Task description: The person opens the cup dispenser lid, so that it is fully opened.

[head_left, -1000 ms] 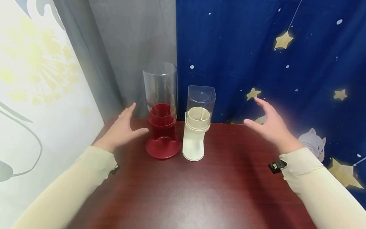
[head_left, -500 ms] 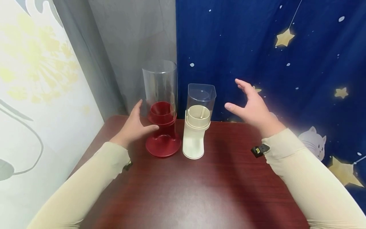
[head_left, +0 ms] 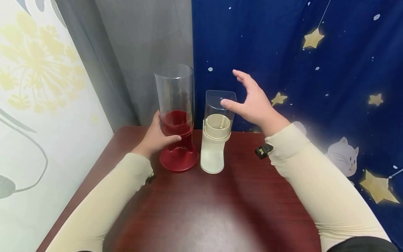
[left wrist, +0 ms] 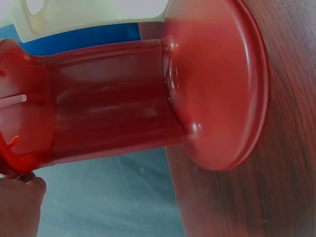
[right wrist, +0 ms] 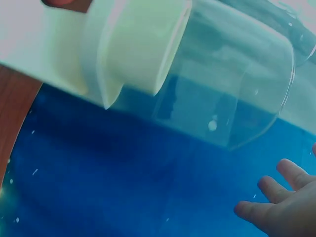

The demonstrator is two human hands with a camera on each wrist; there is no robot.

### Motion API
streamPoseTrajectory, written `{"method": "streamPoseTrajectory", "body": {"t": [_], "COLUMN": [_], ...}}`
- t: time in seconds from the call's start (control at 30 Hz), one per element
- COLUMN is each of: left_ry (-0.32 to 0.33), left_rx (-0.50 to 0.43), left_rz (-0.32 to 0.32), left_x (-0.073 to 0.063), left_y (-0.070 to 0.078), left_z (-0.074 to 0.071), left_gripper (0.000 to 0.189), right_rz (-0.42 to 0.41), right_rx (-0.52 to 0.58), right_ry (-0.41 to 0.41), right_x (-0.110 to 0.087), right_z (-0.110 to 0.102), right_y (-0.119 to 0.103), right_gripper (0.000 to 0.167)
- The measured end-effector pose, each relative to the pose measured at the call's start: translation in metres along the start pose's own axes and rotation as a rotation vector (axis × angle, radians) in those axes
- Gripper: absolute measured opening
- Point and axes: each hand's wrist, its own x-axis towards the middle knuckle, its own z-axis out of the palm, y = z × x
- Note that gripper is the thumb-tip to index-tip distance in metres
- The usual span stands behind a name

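Note:
A tall red stand [head_left: 178, 159] with a round foot and a collar carries a clear open-topped cylinder [head_left: 174, 87]. My left hand [head_left: 155, 138] is at the left of its collar, thumb spread across the front and fingers along the far side. In the left wrist view, fingertips [left wrist: 34, 185] are right at the red collar. To the right stands a smaller cream stand [head_left: 212, 155] with a shorter clear container [head_left: 215, 99]. My right hand [head_left: 252, 101] is raised beside that container, fingers spread and holding nothing; its thumb overlaps the container in the head view.
Both stands are near the back edge of a dark red wooden table [head_left: 195, 206]. Behind it hang a grey curtain [head_left: 148, 35] and a blue starry curtain [head_left: 267, 42]. A white patterned surface [head_left: 47, 105] borders the left.
My left hand has moved right, up to the red stand's collar. My right hand has come left and up, to beside the cream stand's clear container. Both stands keep their places.

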Motion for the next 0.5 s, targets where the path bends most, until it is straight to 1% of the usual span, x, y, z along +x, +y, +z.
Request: {"method": "streamPoseTrajectory", "body": {"t": [0.2, 0.33, 0.5], "left_ry": [0.045, 0.059, 0.079], "left_rx": [-0.022, -0.018, -0.039], "left_rz": [-0.017, -0.026, 0.008], "left_x": [0.001, 0.002, 0.001], "left_y": [-0.003, -0.005, -0.009], "left_z": [0.007, 0.011, 0.015], "left_gripper": [0.127, 0.131, 0.127], "right_rz": [0.001, 0.011, 0.017], "right_rx": [0.004, 0.02, 0.035], "right_ry": [-0.021, -0.028, -0.028], "right_x": [0.014, 0.021, 0.031], "right_z": [0.014, 0.021, 0.03], "right_y": [-0.021, -0.032, -0.043], "right_gripper": [0.098, 0.1, 0.101]}}
